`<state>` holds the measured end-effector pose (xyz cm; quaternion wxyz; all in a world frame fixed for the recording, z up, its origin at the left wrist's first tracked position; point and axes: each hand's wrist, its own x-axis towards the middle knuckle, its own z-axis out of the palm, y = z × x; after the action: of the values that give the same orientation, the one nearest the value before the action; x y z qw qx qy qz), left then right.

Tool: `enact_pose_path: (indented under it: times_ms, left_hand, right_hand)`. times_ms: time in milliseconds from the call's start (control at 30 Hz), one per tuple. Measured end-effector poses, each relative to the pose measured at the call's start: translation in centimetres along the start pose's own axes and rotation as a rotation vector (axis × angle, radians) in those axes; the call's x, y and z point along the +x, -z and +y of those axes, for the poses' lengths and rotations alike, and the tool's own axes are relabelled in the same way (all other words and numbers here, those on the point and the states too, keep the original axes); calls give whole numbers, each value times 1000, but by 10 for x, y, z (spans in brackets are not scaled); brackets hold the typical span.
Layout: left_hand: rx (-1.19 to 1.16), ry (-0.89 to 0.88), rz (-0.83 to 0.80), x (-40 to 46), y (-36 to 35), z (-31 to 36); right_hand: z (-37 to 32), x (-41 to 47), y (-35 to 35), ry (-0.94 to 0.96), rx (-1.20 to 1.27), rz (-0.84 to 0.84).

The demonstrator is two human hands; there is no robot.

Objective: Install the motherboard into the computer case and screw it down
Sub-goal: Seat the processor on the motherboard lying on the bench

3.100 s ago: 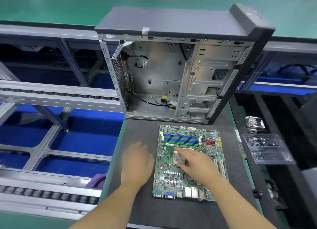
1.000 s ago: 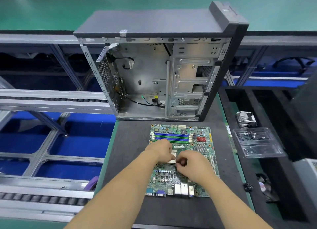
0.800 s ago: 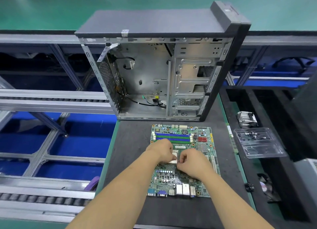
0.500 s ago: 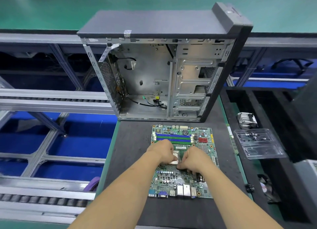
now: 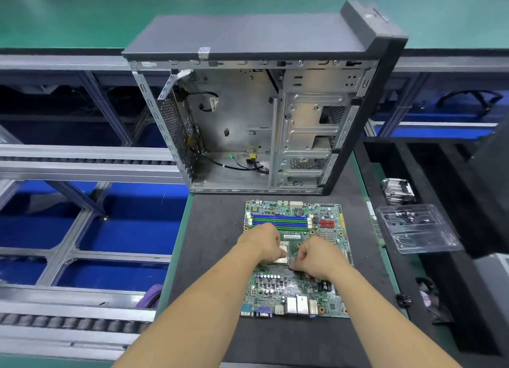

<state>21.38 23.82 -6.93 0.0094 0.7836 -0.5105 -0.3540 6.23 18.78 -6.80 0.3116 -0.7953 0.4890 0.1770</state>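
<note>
Currently the motherboard point(image 5: 296, 260) lies flat on the dark mat of the worktop point(image 5: 214, 230), just in front of the computer case point(image 5: 256, 114), not yet inside it. Left hand point(image 5: 263, 242): fingers curled down onto the left edge of the metal CPU socket point(image 5: 283, 253) at board centre; whether they pinch or only press, cannot tell. Right hand point(image 5: 316, 259): fingers curled, thumb and forefinger pinching at the socket's lower right corner, seemingly its thin lever.

Case stands upright, side open toward the viewer; inside it, loose black cables point(image 5: 237, 165) with green and yellow plugs lie on the floor, drive bays to the right.

Clear plastic tray point(image 5: 418, 230) to the right of the mat holds small dark screws in its far compartment. A finned metal heatsink point(image 5: 398, 191) sits beyond it.

Versus three seconds ago: the left hand has moved off the mat onto the socket; the right hand has shifted from resting flat on the socket to its right side, fingers now curled.
</note>
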Motion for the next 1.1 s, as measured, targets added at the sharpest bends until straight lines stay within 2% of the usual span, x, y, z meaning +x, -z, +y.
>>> enact_pose_path:
  times_ms: [200, 300, 333, 400, 467, 533, 633, 767, 900, 933, 967, 1100]
  left_hand:
    - [39, -35, 37, 0, -1, -1]
    - [136, -162, 120, -5, -2, -7]
    - [164, -221, 189, -8, -4, -11]
    - [117, -288, 424, -14, -12, -22]
    - [-43, -233, 670, -20, -21, -34]
    - [-146, -126, 782, -22, -31, -47]
    - [-194, 13, 758, -26, -48, -71]
    - [-52, -1, 661, -31, -63, -90]
    - [14, 43, 646, -28, -65, -88]
    - [28, 55, 645, -28, -65, -88]
    - [37, 66, 643, -28, -66, -88]
    - [63, 95, 628, -28, -66, -88]
  right_hand:
    - [-3, -4, -6, -1, -6, 94]
    - [2, -6, -10, 36, 40, 141]
    - [5, -6, -12, 49, 93, 193]
    - [14, -8, -15, 40, 162, 357]
    - [22, -12, -18, 52, 115, 427]
    - [28, -14, -19, 92, 102, 399]
    - [35, -13, -18, 146, 321, 478]
    - [50, -17, -5, 137, 547, 570]
    - [80, -14, 14, 8, 641, 669]
    - [85, -16, 18, -10, 677, 644]
    - [91, -13, 19, 4, 699, 629]
    - [92, -3, 20, 63, 538, 542]
